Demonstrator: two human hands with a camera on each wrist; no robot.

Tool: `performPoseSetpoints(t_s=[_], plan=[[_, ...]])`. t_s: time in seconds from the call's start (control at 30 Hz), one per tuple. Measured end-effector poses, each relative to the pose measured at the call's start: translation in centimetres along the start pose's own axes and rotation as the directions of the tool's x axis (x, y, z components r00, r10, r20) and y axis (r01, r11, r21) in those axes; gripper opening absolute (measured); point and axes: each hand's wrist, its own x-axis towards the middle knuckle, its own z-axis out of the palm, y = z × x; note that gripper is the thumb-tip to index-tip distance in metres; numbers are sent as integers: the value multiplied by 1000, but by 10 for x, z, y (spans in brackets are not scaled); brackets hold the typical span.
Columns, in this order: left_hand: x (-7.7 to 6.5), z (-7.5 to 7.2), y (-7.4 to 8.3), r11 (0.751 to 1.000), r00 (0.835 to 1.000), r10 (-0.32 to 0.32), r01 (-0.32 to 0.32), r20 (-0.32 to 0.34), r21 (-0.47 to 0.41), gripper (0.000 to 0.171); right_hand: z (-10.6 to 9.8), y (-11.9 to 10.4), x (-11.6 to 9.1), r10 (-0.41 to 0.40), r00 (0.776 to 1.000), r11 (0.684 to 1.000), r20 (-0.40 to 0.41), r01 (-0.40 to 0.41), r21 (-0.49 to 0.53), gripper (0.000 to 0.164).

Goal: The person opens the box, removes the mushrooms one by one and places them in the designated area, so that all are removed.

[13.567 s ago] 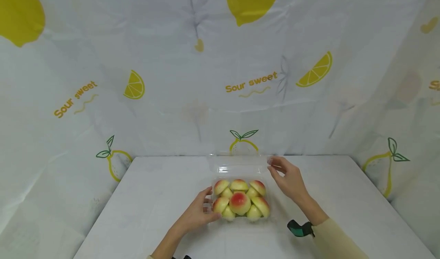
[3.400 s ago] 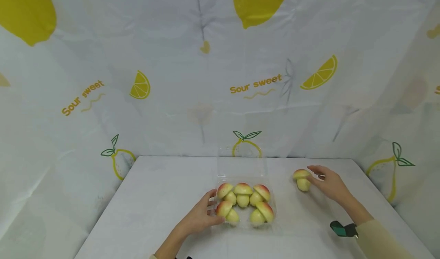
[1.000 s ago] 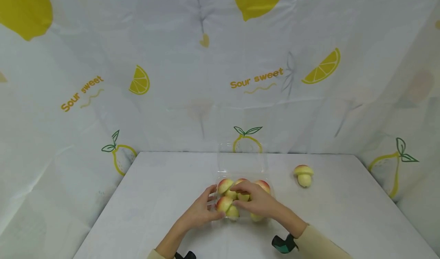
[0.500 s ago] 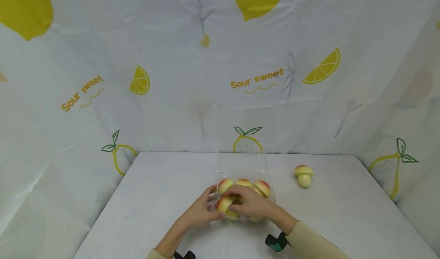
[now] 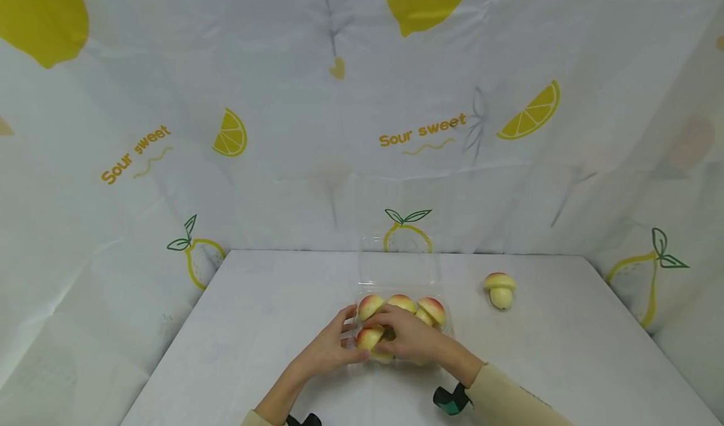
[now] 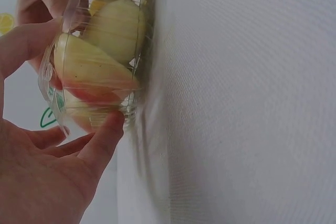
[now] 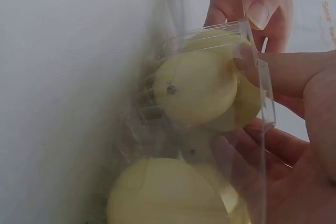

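Observation:
A clear plastic clamshell box (image 5: 398, 269) stands on the table with its lid raised at the back. Several yellow mushroom-shaped pieces with red-tinged caps lie in it. My left hand (image 5: 327, 349) grips the box's left side, thumb at the front corner. Reaching into the box, my right hand (image 5: 411, 337) has its thumb and fingers around the front-left mushroom (image 5: 369, 338), whose rounded stem (image 7: 197, 85) shows through the wall in the right wrist view. The hand partly covers the front-right mushroom. The left wrist view shows a cap (image 6: 89, 72) behind the plastic.
A single mushroom (image 5: 500, 291) stands on the white table (image 5: 537, 332), right of the box. Behind the table hangs a white curtain (image 5: 294, 193) with lemon prints. Dark straps sit at both wrists.
Earlier, mushrooms were piled higher; the middle one is gone and one stands on the right. My right hand has come from there into the box and closed around the front-left mushroom.

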Motion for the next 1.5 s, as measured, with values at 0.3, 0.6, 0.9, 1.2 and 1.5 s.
performPoseSetpoints(t_s=[0.3,0.6,0.9,1.2,1.5], plan=[[0,1,1,1000,1000,-1,1,-10,-4,98,1,1,-4,11,997,1000,-72,-9,20,34],[-1,1,2,1000,1000,-10,10,-2,-7,101,-4,3,-8,-53,991,998,-119,55,8,33],[0,1,2,1000,1000,-17,16,-10,-27,99,-9,3,-13,-77,986,997,-145,78,-5,31],[-1,1,4,999,1000,-22,22,-17,-27,98,-19,1,-23,-76,984,997,-162,80,22,30],[-1,2,5,999,999,-30,30,-21,-27,97,-32,0,-34,-85,977,996,-195,90,20,32]])
